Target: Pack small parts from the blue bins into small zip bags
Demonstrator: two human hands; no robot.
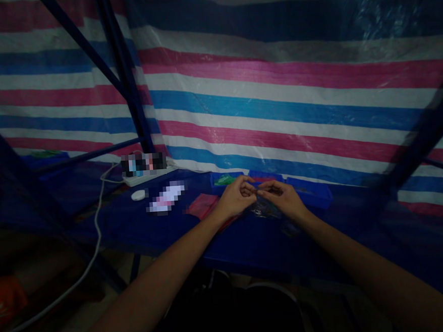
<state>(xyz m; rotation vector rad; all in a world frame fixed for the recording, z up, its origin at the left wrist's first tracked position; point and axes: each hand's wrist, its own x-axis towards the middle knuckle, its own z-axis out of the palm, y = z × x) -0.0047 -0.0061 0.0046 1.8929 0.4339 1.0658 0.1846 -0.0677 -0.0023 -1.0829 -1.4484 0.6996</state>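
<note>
A piece of shiny see-through plastic (265, 209) is over the blue table (235, 248), just at six o'clock from the meeting fingertips. The left hand (235, 195) and the right hand (284, 197) are close together, each with fingers bent as in a pinch; what is between the tips is too small and dark, so I cannot tell if they grip it. At nine o'clock lies a pink packet (202, 206), beside the left wrist. At ten o'clock stands a blue tray with green pieces (225, 179), and at one o'clock another with red pieces. A third tray (320, 199) is at three o'clock. Farther, toward nine o'clock, rests a white round object (138, 195).
</note>
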